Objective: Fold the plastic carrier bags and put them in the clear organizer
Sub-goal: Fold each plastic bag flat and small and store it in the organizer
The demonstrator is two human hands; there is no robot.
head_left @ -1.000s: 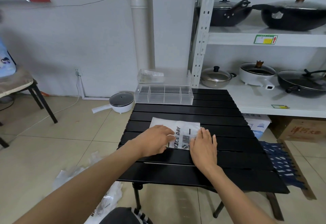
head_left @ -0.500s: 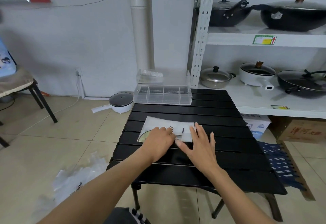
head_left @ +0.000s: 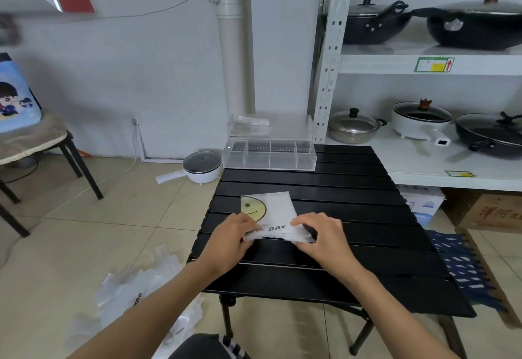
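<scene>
Carrier bag [head_left: 272,213], partly folded, lies flat on the desk [head_left: 324,189], near-centre. Left hand [head_left: 230,241] and right hand [head_left: 322,235] pinch its near edge, evidently to turn another fold. Clear organizer [head_left: 268,156] waits at the far edge, lid raised.

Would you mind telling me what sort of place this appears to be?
Probably a storeroom or cookware stockroom: white metal shelving holds lidded pans with price-style labels, cardboard boxes sit beneath, and the black folding table stands on bare tile.
</scene>
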